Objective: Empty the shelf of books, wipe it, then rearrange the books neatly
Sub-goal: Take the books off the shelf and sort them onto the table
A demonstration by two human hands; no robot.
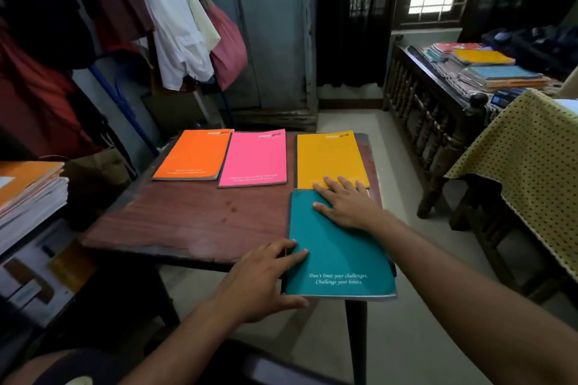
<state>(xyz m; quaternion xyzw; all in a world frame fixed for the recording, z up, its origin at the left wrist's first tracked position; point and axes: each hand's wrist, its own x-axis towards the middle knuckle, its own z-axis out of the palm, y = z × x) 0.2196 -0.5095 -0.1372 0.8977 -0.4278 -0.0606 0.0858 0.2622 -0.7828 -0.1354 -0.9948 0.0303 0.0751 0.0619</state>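
Now both hands lie flat with straight fingers, left hand (266, 278) and right hand (347, 201) pressing the teal notebook (337, 256) on the wooden table (187, 222)

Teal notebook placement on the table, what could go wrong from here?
1. The teal notebook overhangs the near edge of the table; it might tip off if the hands lift away.
2. The right hand reaches over onto the yellow notebook, so sliding the teal one could nudge it askew.
3. The left hand only presses the teal notebook's edge, so it may pivot.
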